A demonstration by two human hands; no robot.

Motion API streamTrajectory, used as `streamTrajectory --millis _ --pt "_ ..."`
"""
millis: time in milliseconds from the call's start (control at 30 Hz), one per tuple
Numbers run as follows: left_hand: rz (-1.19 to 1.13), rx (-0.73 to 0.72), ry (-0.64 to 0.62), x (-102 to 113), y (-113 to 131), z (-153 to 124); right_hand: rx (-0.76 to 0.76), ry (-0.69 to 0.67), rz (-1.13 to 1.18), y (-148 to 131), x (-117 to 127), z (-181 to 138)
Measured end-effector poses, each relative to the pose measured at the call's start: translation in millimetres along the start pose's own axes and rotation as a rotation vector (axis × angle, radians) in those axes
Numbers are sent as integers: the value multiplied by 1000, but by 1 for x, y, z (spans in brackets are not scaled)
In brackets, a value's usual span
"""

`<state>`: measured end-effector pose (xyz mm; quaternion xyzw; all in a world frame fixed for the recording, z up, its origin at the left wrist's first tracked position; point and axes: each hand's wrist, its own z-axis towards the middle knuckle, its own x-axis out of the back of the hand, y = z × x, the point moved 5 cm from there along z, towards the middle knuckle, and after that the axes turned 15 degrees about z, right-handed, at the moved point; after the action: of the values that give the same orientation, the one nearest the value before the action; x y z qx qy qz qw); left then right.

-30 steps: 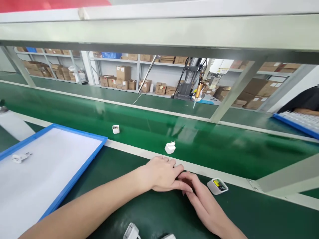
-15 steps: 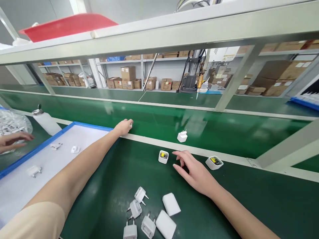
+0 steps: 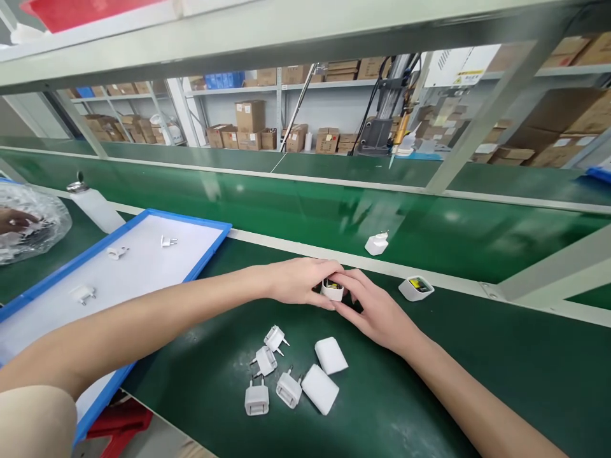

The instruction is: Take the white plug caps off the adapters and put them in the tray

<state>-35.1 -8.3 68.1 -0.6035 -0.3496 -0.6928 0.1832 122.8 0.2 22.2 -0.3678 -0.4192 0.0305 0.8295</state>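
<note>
Grip of left hand point(image 3: 300, 283) and right hand point(image 3: 377, 312) tight around charger shell point(image 3: 331, 292), mostly behind fingers point(image 3: 352, 281)

left hand point(image 3: 298, 283): back from belt rail point(image 3: 286, 245) | right hand point(image 3: 377, 312): moved in | both now pinch charger shell point(image 3: 332, 291)

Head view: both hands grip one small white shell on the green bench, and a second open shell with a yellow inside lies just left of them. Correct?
One slip: the head view shows the second open shell right of the hands, not left. The left hand and right hand do grip the small white shell.
</note>
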Motion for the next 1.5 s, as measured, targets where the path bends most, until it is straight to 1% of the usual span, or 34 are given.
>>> streamTrajectory --millis 33,100,167,267,300,367,467,533,600,733,800,867,967,1067,1133,1200,1267,1300,1367,1400,1433,1500 --pt "-8 2 1 4 -3 -7 -2 10 5 1 0 0" --pt "-2 54 -27 12 -10 -25 -13 40 11 4 1 -2" --pt "12 130 -134 16 -15 -48 -34 83 18 6 3 -3" --pt "-17 162 -364 5 -11 -79 -74 179 33 10 8 -4" --pt "-36 159 -419 -1 -8 -86 -90 216 40 11 10 -4" --pt "-73 135 -461 -11 -2 -92 -127 284 54 13 15 -5" --pt "-131 130 -437 -20 -1 -84 -172 345 81 17 26 -7" --pt "-169 187 -396 -19 -7 -73 -188 324 104 16 34 -8" --pt "-205 234 -351 -14 -16 -62 -200 238 119 13 42 -9" --pt "-247 236 -238 -5 -29 -42 -229 11 91 2 49 -12" --pt "-291 241 -153 -2 -31 -30 -233 -48 70 -2 48 -13" --pt "-354 239 -65 -2 -28 -17 -233 -31 55 -5 47 -13" --pt "-467 214 73 -4 -14 8 -242 57 56 -6 43 -9" --pt "-478 161 189 -6 3 29 -281 158 231 -5 38 -6" --pt "-426 120 227 -6 8 38 -320 250 380 0 40 -6" --pt "-384 102 213 -8 4 41 -371 349 471 7 45 -8" --pt "-329 64 122 -14 -5 41 -423 417 527 16 52 -9" --pt "-291 31 61 -18 -10 40 -442 427 553 19 54 -9" --pt "-236 -29 -44 -29 -19 39 -461 386 600 21 57 -7" --pt "-227 -45 -71 -34 -23 40 -467 354 621 21 57 -6" --pt "-222 -44 -78 -39 -25 41 -472 322 633 21 58 -5" --pt "-201 6 -51 -47 -27 47 -480 265 626 18 58 -3"
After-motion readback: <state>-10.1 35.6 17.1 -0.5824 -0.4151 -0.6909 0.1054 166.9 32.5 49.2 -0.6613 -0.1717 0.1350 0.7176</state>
